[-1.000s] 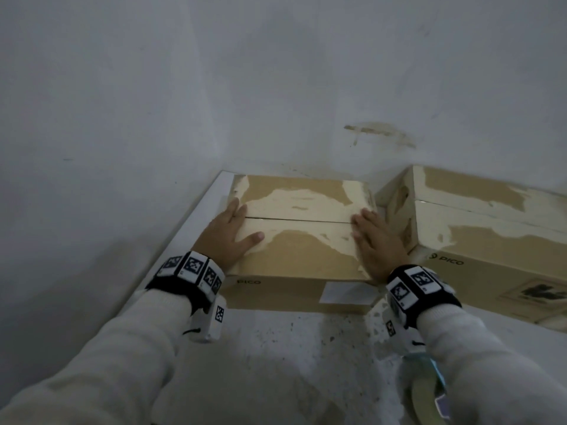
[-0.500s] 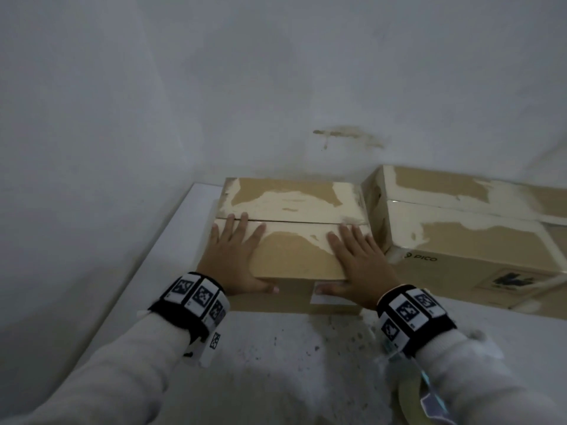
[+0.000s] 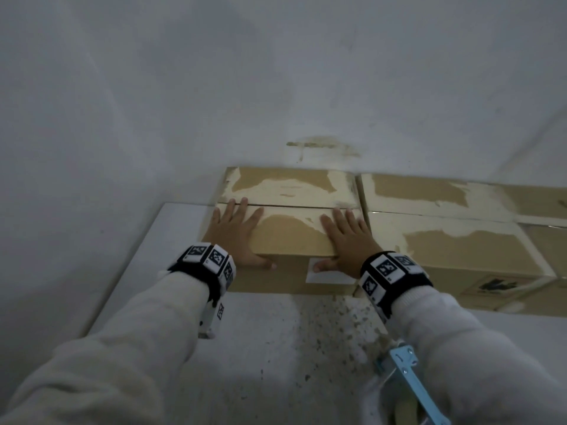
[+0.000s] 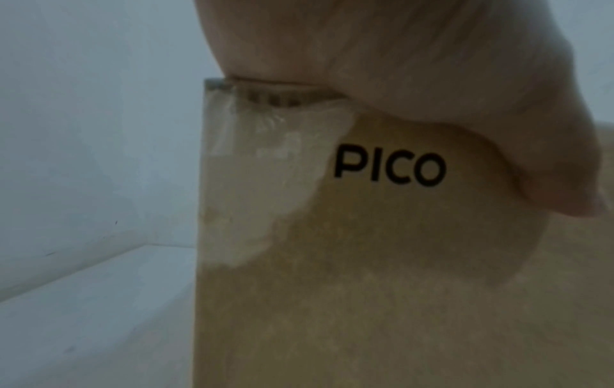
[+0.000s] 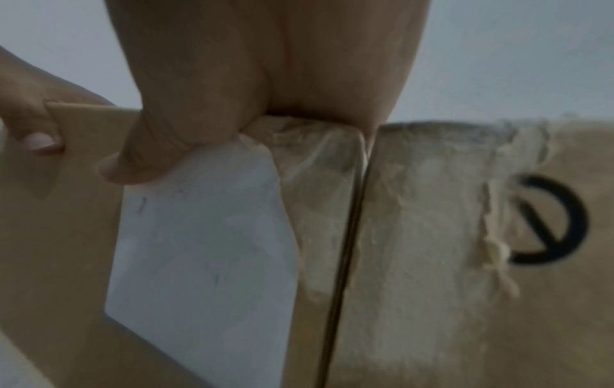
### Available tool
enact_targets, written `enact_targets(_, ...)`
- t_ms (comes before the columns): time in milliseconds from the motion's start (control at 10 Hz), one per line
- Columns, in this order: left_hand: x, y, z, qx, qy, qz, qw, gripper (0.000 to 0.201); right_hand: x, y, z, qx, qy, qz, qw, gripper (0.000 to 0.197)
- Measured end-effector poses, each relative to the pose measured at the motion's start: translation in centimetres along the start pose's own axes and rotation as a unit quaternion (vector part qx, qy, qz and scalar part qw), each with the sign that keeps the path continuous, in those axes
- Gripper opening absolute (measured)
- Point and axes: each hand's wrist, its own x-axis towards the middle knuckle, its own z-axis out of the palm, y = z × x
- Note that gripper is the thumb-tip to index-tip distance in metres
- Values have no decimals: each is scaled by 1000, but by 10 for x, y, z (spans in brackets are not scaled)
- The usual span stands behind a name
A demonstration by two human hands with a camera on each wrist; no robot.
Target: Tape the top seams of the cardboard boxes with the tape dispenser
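Observation:
A worn cardboard box (image 3: 288, 237) stands in the corner, its top seam (image 3: 288, 205) running left to right between closed flaps. My left hand (image 3: 236, 234) lies flat on the near flap at the left end, and my right hand (image 3: 345, 237) lies flat at the right end. Both thumbs reach down over the front face. In the right wrist view my right thumb (image 5: 139, 162) presses on a white label (image 5: 199, 249). The left wrist view shows my palm (image 4: 398, 52) on the top edge above the PICO print (image 4: 388, 168). A blue tape dispenser (image 3: 405, 372) lies on the table under my right forearm.
A second cardboard box (image 3: 454, 240) stands tight against the first one's right side, only a thin gap (image 5: 349, 236) between them. White walls close in behind and to the left. The white table (image 3: 270, 348) is speckled with paper crumbs in front of the boxes.
Both hands slid from the box's ends back to its near flap, and the thumbs dropped over the front face. The box now stands square against the right one.

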Motion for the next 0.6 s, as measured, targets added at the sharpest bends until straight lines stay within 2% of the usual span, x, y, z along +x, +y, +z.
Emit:
enact_targets(200,2,0,-2,14,-10,-7,1000,130,0,0,-2,9,-2,3,1000,112)
enact_targets(400,0,18,-9,21,-57,-48,997,126,-5,-4,-9,8,-13,12,1000,108)
enact_targets(500,-4,39,-11,19,-50,-90,995,115,-14,-5,-14,18,8,-6,1000,88)
enact_targets(600,-8,56,-11,10,-44,-97,994,103,-24,3,-12,22,26,-30,999,71)
